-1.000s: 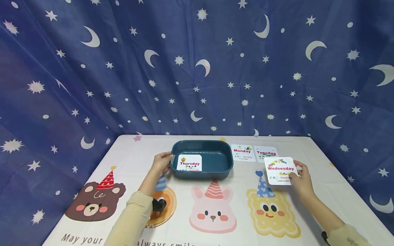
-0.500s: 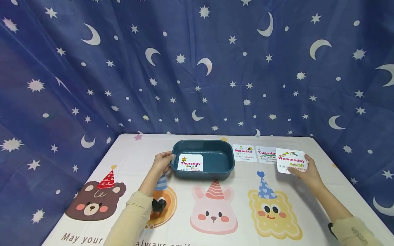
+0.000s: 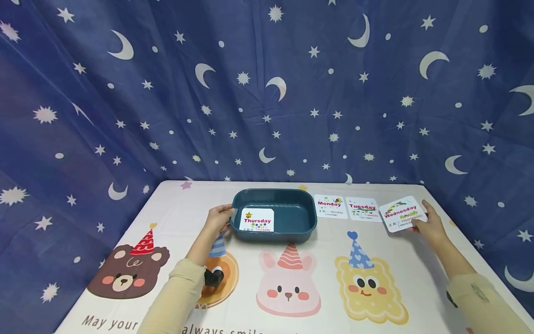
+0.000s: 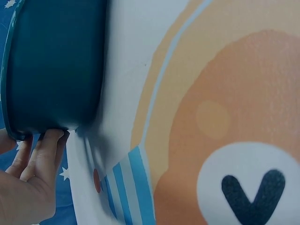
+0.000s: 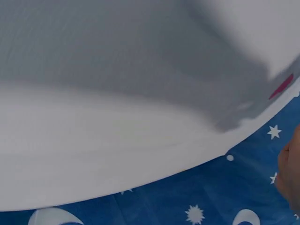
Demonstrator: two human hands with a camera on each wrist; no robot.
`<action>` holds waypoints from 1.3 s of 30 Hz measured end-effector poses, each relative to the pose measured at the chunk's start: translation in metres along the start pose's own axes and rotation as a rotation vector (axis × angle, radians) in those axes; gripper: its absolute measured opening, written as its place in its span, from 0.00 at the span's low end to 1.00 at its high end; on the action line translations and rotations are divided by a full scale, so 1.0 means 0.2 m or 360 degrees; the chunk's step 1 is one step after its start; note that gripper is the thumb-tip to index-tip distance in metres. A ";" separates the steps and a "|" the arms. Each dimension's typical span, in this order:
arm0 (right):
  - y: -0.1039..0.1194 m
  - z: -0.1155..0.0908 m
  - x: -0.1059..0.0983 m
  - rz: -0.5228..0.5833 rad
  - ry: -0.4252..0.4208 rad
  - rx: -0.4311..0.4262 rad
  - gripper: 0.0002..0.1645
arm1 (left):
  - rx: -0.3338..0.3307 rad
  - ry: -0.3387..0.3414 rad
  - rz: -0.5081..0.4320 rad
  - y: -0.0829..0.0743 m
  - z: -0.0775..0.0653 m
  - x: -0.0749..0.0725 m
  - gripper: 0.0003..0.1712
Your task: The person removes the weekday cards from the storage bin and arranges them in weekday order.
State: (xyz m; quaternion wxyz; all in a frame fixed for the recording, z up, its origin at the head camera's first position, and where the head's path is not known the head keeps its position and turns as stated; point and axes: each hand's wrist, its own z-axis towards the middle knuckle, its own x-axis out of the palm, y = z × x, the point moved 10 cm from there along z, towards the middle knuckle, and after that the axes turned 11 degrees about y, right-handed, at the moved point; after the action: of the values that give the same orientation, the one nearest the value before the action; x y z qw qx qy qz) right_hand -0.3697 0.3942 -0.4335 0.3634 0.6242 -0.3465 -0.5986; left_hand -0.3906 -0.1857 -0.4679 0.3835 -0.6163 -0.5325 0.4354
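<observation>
My right hand (image 3: pixel 431 227) pinches a white Wednesday card (image 3: pixel 403 214) by its right edge. The card is tilted beside the flat Tuesday card (image 3: pixel 364 209), which lies right of the Monday card (image 3: pixel 330 206). My left hand (image 3: pixel 219 219) grips the left end of a dark teal rectangular basin (image 3: pixel 292 222), its thumb at the rim. Inside the basin, a Thursday card (image 3: pixel 257 220) leans at the left. From the left wrist view, the fingers (image 4: pixel 47 152) press against the basin's end wall. Only a sliver of the right hand (image 5: pixel 289 173) appears in the right wrist view.
A white cloth printed with cartoon animals covers the table (image 3: pixel 175 260). Behind it and to the left hangs a blue curtain (image 3: pixel 242 153) with moons and stars. The table's right edge runs close beside the right forearm.
The right hand has carried the Wednesday card rightward and away from the body, beside the Tuesday card, which now shows whole. The card has turned slightly. The left hand stays on the basin.
</observation>
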 end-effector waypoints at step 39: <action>-0.27 0.22 -0.03 -0.0271 -0.0356 0.0776 0.44 | 0.0054 -0.0058 0.0057 -0.02 -0.02 0.00 0.21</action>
State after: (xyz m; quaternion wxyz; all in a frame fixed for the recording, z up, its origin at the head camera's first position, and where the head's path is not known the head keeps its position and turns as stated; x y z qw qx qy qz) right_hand -0.4150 0.4247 -0.4785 0.1104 0.6501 -0.4644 -0.5912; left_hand -0.3882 -0.1855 -0.4633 0.3764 -0.6111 -0.5207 0.4623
